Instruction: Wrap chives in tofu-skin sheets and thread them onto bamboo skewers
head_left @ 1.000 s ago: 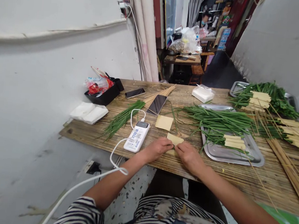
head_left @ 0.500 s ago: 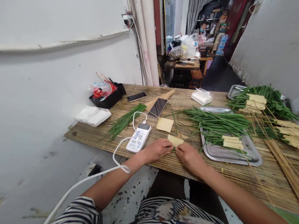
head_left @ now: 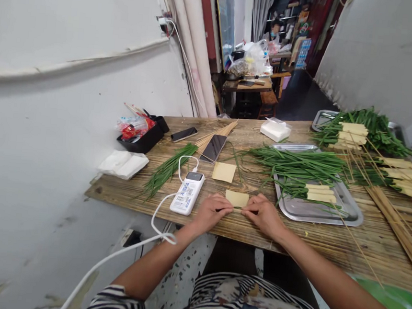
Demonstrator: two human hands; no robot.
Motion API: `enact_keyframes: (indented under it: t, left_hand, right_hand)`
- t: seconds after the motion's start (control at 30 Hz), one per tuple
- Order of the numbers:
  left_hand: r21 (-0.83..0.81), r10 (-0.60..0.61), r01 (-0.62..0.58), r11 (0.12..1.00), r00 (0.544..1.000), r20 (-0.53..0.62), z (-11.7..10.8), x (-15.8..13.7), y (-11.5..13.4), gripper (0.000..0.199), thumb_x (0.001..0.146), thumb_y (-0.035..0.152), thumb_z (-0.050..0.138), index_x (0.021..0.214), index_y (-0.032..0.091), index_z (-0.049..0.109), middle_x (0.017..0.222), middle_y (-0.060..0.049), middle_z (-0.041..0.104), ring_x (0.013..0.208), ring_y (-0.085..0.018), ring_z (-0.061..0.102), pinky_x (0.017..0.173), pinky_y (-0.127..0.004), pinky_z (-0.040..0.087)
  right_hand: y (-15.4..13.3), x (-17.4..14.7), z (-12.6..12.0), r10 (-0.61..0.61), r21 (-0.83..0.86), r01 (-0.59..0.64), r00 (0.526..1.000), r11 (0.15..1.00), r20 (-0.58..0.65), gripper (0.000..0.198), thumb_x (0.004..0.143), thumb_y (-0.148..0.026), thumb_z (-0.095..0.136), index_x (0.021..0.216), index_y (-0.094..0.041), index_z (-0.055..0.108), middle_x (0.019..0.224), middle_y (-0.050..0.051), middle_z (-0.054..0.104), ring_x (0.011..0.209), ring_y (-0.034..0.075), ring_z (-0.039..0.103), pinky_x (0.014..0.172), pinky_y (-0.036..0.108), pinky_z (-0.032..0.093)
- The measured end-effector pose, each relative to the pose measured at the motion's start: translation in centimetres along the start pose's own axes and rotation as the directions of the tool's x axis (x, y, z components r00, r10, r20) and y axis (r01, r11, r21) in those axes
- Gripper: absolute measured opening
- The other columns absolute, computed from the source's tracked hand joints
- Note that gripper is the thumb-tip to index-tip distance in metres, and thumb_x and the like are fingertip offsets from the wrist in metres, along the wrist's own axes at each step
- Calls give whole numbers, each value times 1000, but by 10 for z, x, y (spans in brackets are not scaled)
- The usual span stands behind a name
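Observation:
Between my two hands lies a pale yellow sheet of tofu skin point(head_left: 237, 198) near the table's front edge. A thin bunch of green chives point(head_left: 238, 208) runs along its near side. My left hand point(head_left: 211, 214) pinches the left end of the chives at the sheet's corner. At the right end, my right hand point(head_left: 265, 218) pinches likewise, its thumb and fingertips together. Another tofu skin sheet point(head_left: 223, 172) lies flat just beyond. On the metal tray point(head_left: 284, 210) to the right are long loose chives point(head_left: 299, 163) and finished tofu skin rolls point(head_left: 320, 193) on a skewer.
A white power bank point(head_left: 187, 193) with cables stands left of my hands. Beyond it are chives point(head_left: 170, 168), a phone point(head_left: 213, 148), bamboo skewers point(head_left: 218, 132) and a second phone point(head_left: 183, 134). A black box point(head_left: 146, 138) sits far left. More skewered rolls point(head_left: 408, 177) lie right.
My hands have spread slightly apart and drawn a little nearer to me. More of the sheet shows now, with the chives visible along its near edge. The camera view has shifted slightly.

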State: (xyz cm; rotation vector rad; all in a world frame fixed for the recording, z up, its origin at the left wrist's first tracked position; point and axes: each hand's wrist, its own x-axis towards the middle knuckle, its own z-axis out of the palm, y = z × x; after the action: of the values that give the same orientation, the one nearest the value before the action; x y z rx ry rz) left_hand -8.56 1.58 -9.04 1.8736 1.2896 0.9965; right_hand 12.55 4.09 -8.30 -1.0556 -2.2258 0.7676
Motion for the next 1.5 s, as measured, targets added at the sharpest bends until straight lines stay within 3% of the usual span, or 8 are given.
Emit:
enact_keyframes:
  t: [0.23, 0.5, 0.67, 0.77, 0.83, 0.9, 1.33, 1.5]
  left_hand:
    - [144, 105, -105, 984, 994, 7, 2, -9, 9, 17, 86, 23, 58, 84, 21, 74, 84, -4, 71, 82, -18, 60, 80, -33, 45]
    - [196, 19, 1, 981, 995, -98, 4, -9, 1, 12, 82, 18, 63, 85, 21, 74, 81, -2, 73, 77, -17, 62, 74, -30, 48]
    - [518, 126, -47, 854, 985, -118, 5, -11, 17, 15, 82, 18, 64, 94, 21, 72, 82, -4, 72, 84, -21, 61, 79, -37, 43]
    - [697, 376, -220, 683, 924, -76, 10, -17, 25, 21, 89, 16, 54, 105, 20, 66, 101, -7, 70, 105, -23, 57, 87, -40, 37]
    - [695, 524, -403, 595, 850, 44, 14, -20, 25, 21, 92, 16, 48, 107, 19, 63, 107, -7, 68, 109, -21, 56, 88, -38, 36]
    - [652, 574, -513, 558, 806, 143, 17, -21, 20, 19, 93, 18, 48, 106, 18, 62, 103, -6, 69, 104, -19, 58, 87, -36, 38]
    - [543, 515, -512, 665, 842, 163, 18, -18, 13, 21, 93, 16, 45, 105, 15, 63, 93, -8, 69, 89, -16, 61, 81, -33, 52]
    - [525, 484, -488, 697, 861, 158, 20, -17, 12, 23, 94, 15, 42, 104, 16, 63, 91, -7, 68, 87, -16, 61, 81, -33, 53]
  right_hand:
    - [2, -2, 5, -9, -35, 9, 1000, 999, 1, 20, 86, -20, 56, 73, -18, 72, 71, 3, 60, 75, 17, 47, 74, 32, 36]
    - [-1, -3, 10, 121, 6, -120, 992, 993, -39, 14, 80, -20, 62, 70, -20, 72, 70, 2, 62, 75, 17, 49, 74, 31, 37]
    - [1, 2, 10, 143, -1, -143, 990, 990, -19, 16, 77, -18, 61, 64, -20, 70, 67, 1, 63, 71, 16, 50, 76, 32, 36]
    - [3, 4, 9, 116, -6, -116, 993, 993, -3, 21, 78, -19, 59, 60, -20, 69, 66, 1, 63, 70, 16, 50, 76, 31, 36]
    - [3, 5, 8, 104, -8, -104, 994, 995, 8, 23, 79, -19, 58, 58, -20, 68, 66, 1, 63, 69, 15, 50, 76, 31, 36]
    - [2, 5, 8, 114, -13, -114, 993, 993, 16, 24, 79, -19, 58, 57, -20, 68, 66, 1, 64, 67, 14, 50, 76, 30, 36]
    - [4, 9, 9, 191, 15, -192, 981, 981, 29, 13, 75, -18, 65, 64, -20, 72, 69, 1, 66, 70, 15, 55, 75, 29, 38]
    - [9, 1, 2, 116, 99, -109, 992, 989, -58, 16, 81, -18, 57, 75, -19, 72, 75, 3, 64, 72, 15, 57, 67, 26, 41]
